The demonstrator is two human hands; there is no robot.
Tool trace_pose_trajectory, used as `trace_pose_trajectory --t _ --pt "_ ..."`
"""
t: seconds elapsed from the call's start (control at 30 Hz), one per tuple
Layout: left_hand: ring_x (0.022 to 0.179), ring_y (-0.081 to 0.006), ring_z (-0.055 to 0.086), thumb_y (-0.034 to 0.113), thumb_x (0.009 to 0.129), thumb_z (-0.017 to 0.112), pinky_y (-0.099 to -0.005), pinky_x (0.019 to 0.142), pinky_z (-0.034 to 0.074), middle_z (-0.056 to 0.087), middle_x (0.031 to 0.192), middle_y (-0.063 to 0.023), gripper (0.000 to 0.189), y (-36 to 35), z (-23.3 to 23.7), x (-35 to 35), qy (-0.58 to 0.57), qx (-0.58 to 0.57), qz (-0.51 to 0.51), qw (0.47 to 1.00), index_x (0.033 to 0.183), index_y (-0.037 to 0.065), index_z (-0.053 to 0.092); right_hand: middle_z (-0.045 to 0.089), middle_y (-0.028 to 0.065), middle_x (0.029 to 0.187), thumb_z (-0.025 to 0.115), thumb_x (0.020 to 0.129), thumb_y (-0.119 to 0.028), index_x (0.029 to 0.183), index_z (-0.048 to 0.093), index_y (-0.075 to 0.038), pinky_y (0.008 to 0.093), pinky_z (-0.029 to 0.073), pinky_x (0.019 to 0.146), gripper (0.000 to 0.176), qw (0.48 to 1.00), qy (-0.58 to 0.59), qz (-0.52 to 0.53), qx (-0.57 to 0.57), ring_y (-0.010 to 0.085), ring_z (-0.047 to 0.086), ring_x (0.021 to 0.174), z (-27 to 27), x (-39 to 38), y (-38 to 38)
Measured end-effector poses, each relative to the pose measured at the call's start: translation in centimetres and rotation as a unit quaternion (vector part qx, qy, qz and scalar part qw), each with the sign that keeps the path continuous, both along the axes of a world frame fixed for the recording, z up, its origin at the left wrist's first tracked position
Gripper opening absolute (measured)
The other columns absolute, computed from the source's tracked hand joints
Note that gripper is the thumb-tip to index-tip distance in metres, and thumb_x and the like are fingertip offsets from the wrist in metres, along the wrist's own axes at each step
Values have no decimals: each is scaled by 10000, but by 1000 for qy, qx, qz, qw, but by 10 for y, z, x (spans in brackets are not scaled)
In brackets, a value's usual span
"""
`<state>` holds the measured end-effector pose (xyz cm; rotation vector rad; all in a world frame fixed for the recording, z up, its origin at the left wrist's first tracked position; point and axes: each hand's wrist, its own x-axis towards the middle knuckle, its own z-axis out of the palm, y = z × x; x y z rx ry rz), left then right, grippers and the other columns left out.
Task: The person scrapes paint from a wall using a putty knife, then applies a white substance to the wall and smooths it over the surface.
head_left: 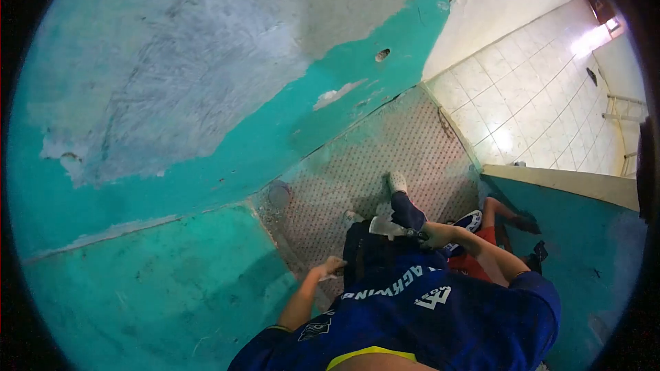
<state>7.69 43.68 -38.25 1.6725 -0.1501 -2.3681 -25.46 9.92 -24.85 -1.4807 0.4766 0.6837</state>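
My right hand is closed round the handle of a scraper, whose wide, pale blade points left in front of my dark trousers. On the left, my left hand is beside my trouser leg, its fingers drawn together; a small pale thing shows at the fingers, too small to name. The teal wall in front has a large grey patch where the paint is gone, and a small hole.
A co-worker in red is low down at my right, an arm near the teal partition. Patterned floor lies under my feet. Beyond a threshold, white tiles run towards a ladder. A round grey object stands in the corner.
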Motion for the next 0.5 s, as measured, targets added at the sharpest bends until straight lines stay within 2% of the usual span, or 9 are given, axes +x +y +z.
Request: trace_pose_trajectory --t 0.07,0.1,0.17,0.23,0.33,0.37,0.4,0.47,0.5 --pt "660 -305 600 475 948 566 -428 603 499 644 810 -152 515 -8 27 -6 -163 13 -132 978 1006 -25 673 638 122 745 682 822 -170 897 615 85 366 488 610 274 999 -17 26 30 193 603 690 -1 -7 -1" --pt "660 -305 600 475 948 566 -428 603 499 644 810 -152 515 -16 27 -12 -160 16 -137 977 1006 -25 673 634 116 732 679 832 -180 894 622 78 367 487 600 272 999 -19 20 26 196 602 673 -7 -14 5" --pt "668 -344 632 568 933 529 -458 619 498 685 814 -149 628 -17 -6 -38 -397 79 12 914 999 -39 677 630 111 719 677 842 -191 891 629 71 368 486 589 271 999 -18 14 27 199 601 656 -8 -18 7" --pt "682 -367 666 615 929 478 -482 608 486 712 807 -170 686 51 -168 -47 -471 -143 -10 870 955 -35 697 642 127 776 672 849 -200 934 629 66 362 487 596 282 997 -12 12 75 205 613 715 0 -10 6" --pt "729 -338 675 554 941 497 -482 626 477 712 817 -169 629 -27 -77 -36 -299 -131 -271 905 897 -37 709 651 111 800 680 841 -202 961 628 68 348 491 604 299 993 36 40 109 198 618 734 1 -2 11" --pt "650 -282 637 419 946 562 -444 601 464 672 721 -126 499 -14 -97 -18 -266 -235 -302 885 795 -42 680 651 111 800 680 841 -202 961 628 68 348 491 604 299 993 40 36 108 198 618 734 -2 -5 16" --pt "650 -282 637 419 946 562 -444 601 464 672 721 -126 499 -7 -83 -9 -263 -237 -304 885 795 -42 680 654 108 810 678 845 -211 958 631 62 342 495 620 299 995 24 -13 96 193 620 751 -7 -11 27" --pt "560 -201 575 326 947 590 -373 555 452 605 627 -69 394 -3 -38 8 -123 -112 -71 984 726 5 649 657 106 821 675 848 -220 955 634 56 336 500 636 299 995 8 -66 79 188 621 768 -18 -20 47" --pt "538 -166 536 318 947 594 -341 530 427 567 603 -53 385 5 -29 22 -64 -207 -130 968 701 23 629 658 105 853 661 861 -216 1010 625 40 332 504 656 299 995 41 -48 72 193 623 779 -23 -22 54"
